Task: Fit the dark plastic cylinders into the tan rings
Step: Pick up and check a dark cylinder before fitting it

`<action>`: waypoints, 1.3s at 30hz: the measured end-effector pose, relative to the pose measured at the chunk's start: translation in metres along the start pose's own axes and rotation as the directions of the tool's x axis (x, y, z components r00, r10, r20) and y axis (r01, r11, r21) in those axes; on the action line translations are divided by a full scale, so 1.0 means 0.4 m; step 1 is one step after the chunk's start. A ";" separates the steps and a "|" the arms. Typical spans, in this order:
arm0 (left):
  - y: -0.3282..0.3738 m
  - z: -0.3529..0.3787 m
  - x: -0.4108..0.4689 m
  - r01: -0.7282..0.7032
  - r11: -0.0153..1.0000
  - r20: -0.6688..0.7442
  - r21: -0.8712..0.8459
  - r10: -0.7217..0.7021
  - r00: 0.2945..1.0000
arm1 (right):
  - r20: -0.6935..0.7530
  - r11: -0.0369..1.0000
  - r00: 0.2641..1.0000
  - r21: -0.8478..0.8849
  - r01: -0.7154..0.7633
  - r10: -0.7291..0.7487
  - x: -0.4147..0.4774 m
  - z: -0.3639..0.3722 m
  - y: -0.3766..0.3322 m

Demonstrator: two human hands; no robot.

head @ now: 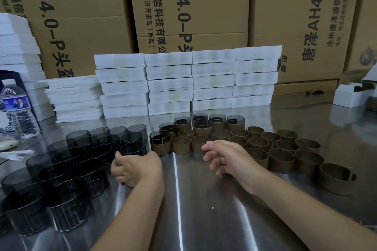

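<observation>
The dark cylinders look like thin-walled, open-ended plastic sleeves. I judge them light, fairly stiff and smooth enough to slip, and likely to flex or crack if squeezed hard across the middle. The safest hold is probably thumb and fingers spread around the top rim or outer wall, pressing straight down so the sleeve enters its ring squarely. The tan rings seem matte and sturdier, maybe card or fibre, so a steadying grip on the outer wall should do.

The cylinders are smoky, translucent grey-black and stand upright, packed close together on the left of the steel worktop. The rings are shorter, dull brown bands clustered on the right. Behind them, at the back of the group, several fitted pairs show dark sleeves rising above their tan collars. Most rings are not yet filled.

The left hand sits at the near edge of the cylinder cluster with fingers curled against the nearest sleeves — whether it actually grips one I cannot tell. The right hand hovers near the front rings, fingers loosely bent, holding nothing.
</observation>
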State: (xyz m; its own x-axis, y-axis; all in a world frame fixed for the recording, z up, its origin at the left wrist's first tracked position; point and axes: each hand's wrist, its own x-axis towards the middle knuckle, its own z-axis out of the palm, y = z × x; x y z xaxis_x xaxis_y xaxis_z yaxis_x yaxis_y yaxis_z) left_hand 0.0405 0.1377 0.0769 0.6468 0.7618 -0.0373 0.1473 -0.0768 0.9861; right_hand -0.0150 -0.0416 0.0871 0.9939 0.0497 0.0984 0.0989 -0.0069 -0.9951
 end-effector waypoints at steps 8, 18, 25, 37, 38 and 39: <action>-0.009 0.005 0.008 -0.047 0.996 0.054 0.079 0.042 0.998 | -0.005 1.000 1.000 0.014 -0.014 0.014 -0.001 0.001 -0.005; -0.013 0.012 0.011 -0.075 0.994 0.065 0.077 0.070 0.995 | 0.010 1.000 1.000 0.006 -0.026 0.026 0.000 0.002 -0.001; 0.006 0.006 0.013 -0.132 0.955 0.026 -0.266 0.144 0.989 | 0.021 1.000 1.000 -0.001 -0.017 0.017 0.001 0.001 0.001; 0.002 0.013 -0.147 -0.558 0.737 0.407 -0.381 0.675 0.615 | -0.077 0.985 0.995 0.153 0.076 -0.065 0.005 0.002 -0.004; 0.004 0.012 -0.147 -0.579 0.728 0.422 -0.367 0.685 0.594 | -0.070 0.983 0.995 0.164 0.079 -0.068 0.005 0.001 -0.006; 0.004 0.011 -0.147 -0.593 0.718 0.434 -0.365 0.695 0.574 | -0.061 0.983 0.996 0.166 0.081 -0.072 0.004 0.001 -0.006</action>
State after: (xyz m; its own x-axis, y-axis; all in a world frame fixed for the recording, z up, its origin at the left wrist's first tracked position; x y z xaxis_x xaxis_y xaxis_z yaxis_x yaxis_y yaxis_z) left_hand 0.0061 0.0901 0.0801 0.7979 0.1046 0.5936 -0.5512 -0.2718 0.7888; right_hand -0.0137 -0.0410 0.0897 0.9854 -0.0107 0.1700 0.1695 0.1627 -0.9720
